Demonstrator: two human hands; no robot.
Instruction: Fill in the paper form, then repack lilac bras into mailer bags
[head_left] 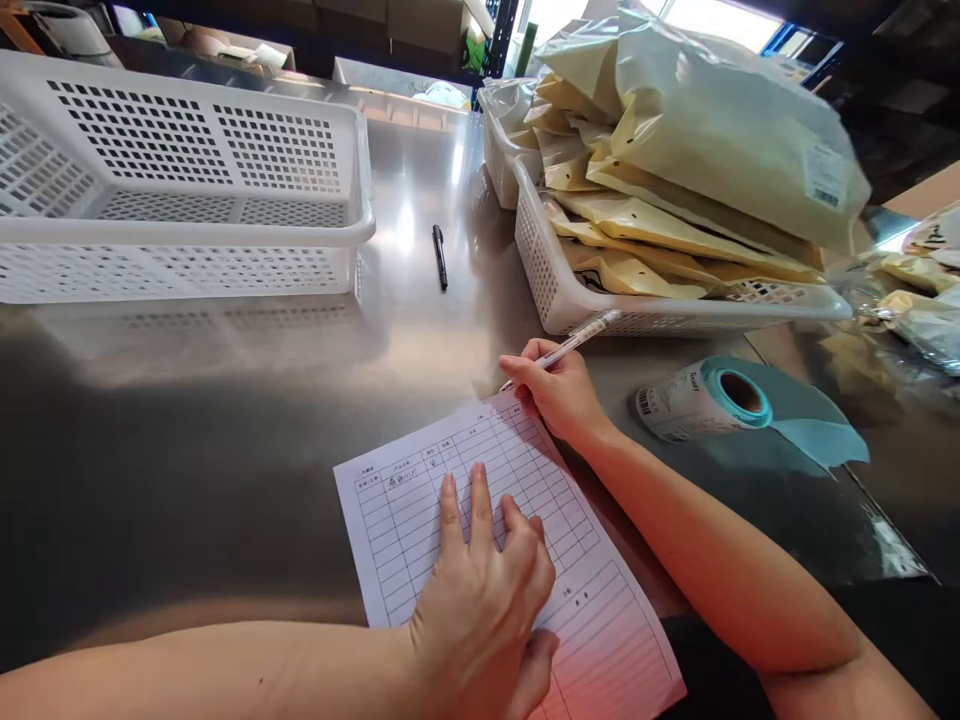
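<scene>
A printed paper form (405, 545) with a ruled table lies on the metal tabletop, with some handwriting in its first row. My left hand (487, 570) rests on the sheet, fingers spread and palm down. At the form's upper right edge, my right hand (559, 390) is closed around a white pen (581, 338). The pen's tip points down and left, close to the top of the sheet; whether it touches the paper I cannot tell. Part of the form is hidden under my left hand.
A white perforated basket (360, 225) stands at the left. Another white basket (536, 250) holds several yellowish bagged packages (720, 150) at the right. A black marker (439, 258) lies between them. A roll of labels (686, 400) with a loose tail lies right of my right hand.
</scene>
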